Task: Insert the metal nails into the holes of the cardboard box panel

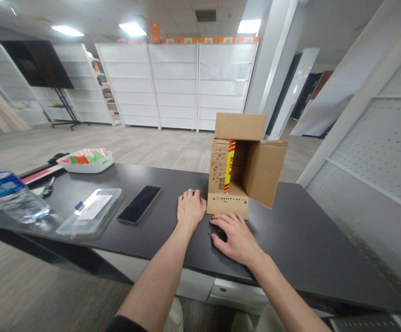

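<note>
A cardboard box point(217, 168) stands on the dark table, its opening facing me and its flaps folded out. Several small round metal heads dot its left flap, and a row of small dark holes runs along the lower flap point(226, 207). My left hand point(191, 208) rests palm down on the table just left of that lower flap, its fingers loosely bent and nothing visible in them. My right hand point(235, 234) is cupped low in front of the box, thumb apart from the fingers. Small thin metal pieces point(219, 229) lie between them, partly hidden.
Left of my hands lie a black phone point(139, 204) and a clear plastic case point(90, 212) with a white paper inside. A water bottle point(12, 191) and a white basket point(86, 162) are farther left. A perforated white panel point(376, 152) borders the table's right side.
</note>
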The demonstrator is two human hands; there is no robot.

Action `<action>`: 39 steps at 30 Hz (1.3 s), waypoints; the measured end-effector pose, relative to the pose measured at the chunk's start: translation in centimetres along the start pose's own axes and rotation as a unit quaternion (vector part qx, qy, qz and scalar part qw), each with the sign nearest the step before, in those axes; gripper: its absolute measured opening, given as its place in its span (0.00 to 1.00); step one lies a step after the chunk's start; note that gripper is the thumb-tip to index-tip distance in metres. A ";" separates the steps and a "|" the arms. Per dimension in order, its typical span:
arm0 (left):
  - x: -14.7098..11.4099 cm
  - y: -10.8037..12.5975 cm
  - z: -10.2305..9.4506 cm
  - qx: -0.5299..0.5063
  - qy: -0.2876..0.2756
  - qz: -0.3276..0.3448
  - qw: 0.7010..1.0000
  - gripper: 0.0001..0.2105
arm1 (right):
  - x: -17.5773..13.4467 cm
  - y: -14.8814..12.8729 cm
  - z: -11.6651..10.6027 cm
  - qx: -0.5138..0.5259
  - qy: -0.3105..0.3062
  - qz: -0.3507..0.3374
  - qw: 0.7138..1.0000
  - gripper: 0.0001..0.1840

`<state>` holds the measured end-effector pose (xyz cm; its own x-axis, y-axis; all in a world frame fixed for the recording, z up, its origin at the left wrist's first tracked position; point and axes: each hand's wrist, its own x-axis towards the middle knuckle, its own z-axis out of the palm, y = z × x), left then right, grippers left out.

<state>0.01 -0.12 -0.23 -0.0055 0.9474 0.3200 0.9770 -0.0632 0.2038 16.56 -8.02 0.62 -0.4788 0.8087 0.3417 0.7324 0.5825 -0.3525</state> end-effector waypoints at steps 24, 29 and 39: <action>0.0 0.1 -0.4 0.003 -0.008 0.001 1.000 0.14 | 1.1 -0.6 0.7 -0.032 0.036 0.000 0.999 0.07; 0.0 0.1 -0.4 0.006 -0.003 0.004 1.000 0.15 | 1.0 -0.4 0.8 -0.017 0.044 -0.011 0.999 0.08; 0.0 0.2 -0.5 0.003 -0.005 0.003 1.000 0.15 | 0.7 1.0 1.4 0.089 0.190 0.011 0.978 0.14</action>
<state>0.06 -0.27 0.26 0.0014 0.9499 0.3124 0.9783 -0.0660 0.1964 16.29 -6.75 -0.78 -0.2239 0.7527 0.6191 0.6289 0.5968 -0.4983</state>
